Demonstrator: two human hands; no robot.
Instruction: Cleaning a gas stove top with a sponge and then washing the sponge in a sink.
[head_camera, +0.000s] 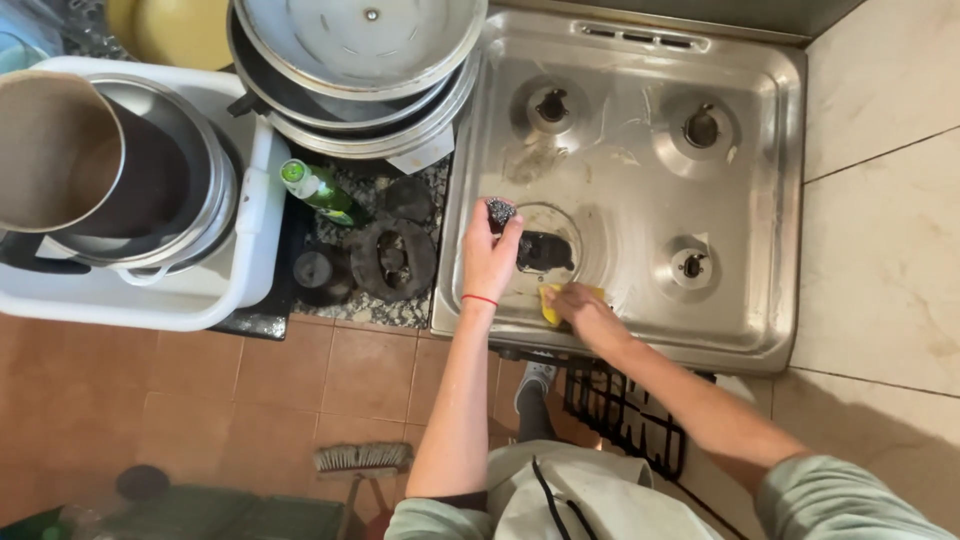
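A stainless steel gas stove top (640, 190) fills the upper middle, its grates and burner caps off. My left hand (489, 258) holds a dark steel wool pad (500, 211) at the stove's front left, beside the large front burner (545, 250). My right hand (585, 312) presses a yellow sponge (550, 303) on the steel just in front of that burner. A red string circles my left wrist.
Stacked metal pots and lids (360, 70) and a white tub (235, 270) of pots stand left of the stove. A green bottle (320, 190) and black burner parts (392, 258) lie on the granite counter. A black grate (625, 415) leans below the stove. A brush (360, 458) lies on the floor.
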